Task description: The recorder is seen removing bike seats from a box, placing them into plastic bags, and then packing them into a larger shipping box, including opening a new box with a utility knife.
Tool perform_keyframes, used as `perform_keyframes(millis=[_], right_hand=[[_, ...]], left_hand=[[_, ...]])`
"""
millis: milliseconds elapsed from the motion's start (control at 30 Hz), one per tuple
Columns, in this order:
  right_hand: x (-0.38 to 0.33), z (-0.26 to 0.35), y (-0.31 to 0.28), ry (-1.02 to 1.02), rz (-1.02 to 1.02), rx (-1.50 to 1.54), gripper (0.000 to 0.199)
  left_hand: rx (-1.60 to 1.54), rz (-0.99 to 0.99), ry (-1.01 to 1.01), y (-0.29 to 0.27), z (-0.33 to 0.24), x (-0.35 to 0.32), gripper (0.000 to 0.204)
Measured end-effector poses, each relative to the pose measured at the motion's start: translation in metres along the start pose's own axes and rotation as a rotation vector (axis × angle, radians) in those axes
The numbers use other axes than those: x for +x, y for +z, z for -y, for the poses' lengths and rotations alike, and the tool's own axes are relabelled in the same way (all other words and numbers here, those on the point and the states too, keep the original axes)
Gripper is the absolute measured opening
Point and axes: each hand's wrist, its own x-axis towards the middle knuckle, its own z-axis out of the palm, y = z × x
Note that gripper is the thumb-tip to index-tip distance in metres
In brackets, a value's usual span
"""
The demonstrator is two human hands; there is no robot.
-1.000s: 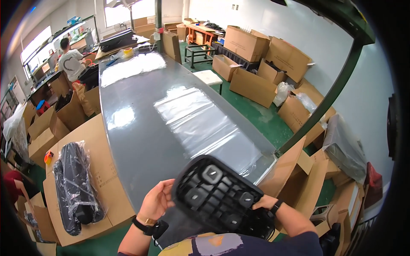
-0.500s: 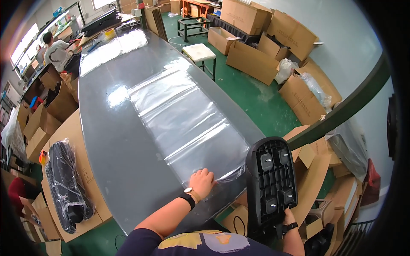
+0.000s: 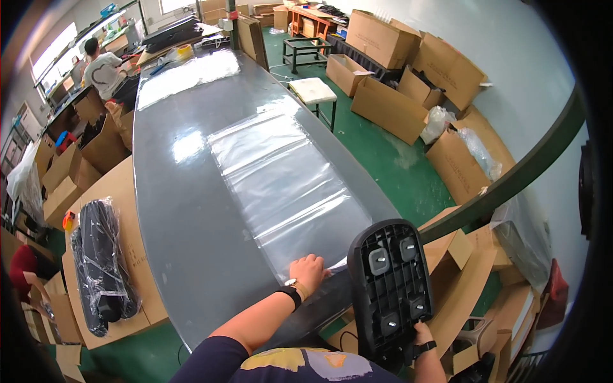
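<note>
Two hands: the left hand [image 3: 308,273] at the near end of the counter [image 3: 185,223], the right hand [image 3: 423,333] just off its near right corner.
Left hand: over the near edge of the clear film [image 3: 281,169], fingers curled down; whether they pinch it, I cannot tell.
Right hand: closed on the lower edge of the black panel [image 3: 394,281], bearing it alone.
Panel: on end at the counter's near right corner, slightly tilted, ribbed side showing; whether it touches the counter is unclear.
Film: flat and creased on the counter, right of its middle; one sheet or several, I cannot tell.
Already wrapped: a black bundle [image 3: 102,268], on cardboard [image 3: 143,284] left of the counter.
Stage, by judgement: done for the bundle, early for the panel, which has no film round it; the film looks unfilled.
Open carton [image 3: 461,284]: right of the counter's near end, beyond the panel.
</note>
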Motion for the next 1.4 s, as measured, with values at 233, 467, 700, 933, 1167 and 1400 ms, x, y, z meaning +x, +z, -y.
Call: perform_keyframes(millis=[233,467,700,933,1167,1400], right_hand=[[-0.018,-0.014,-0.017,0.040,-0.049,-0.048,0.069],[-0.016,-0.022,-0.033,0.015,-0.044,-0.036,0.072],[-0.008,0.001,0.031,-0.005,0.060,-0.060,0.067],[0.033,0.004,0.056,0.087,0.243,-0.169,0.065],[0.076,0.008,0.131,0.325,0.344,-0.369,0.062],[0.129,-0.010,0.206,0.498,0.385,-0.680,0.039]], left_hand=[[-0.185,0.053,-0.202,0.008,0.008,0.013,0.022],[-1.115,0.194,-0.466,-0.011,0.045,0.029,0.029],[-1.280,0.047,-0.631,-0.062,0.062,0.021,0.017],[-1.584,-0.344,-0.422,-0.114,0.134,-0.006,0.020],[-1.495,-0.993,-0.567,-0.215,0.236,-0.154,0.019],[-1.157,-1.307,-0.682,-0.206,0.216,-0.296,0.012]])
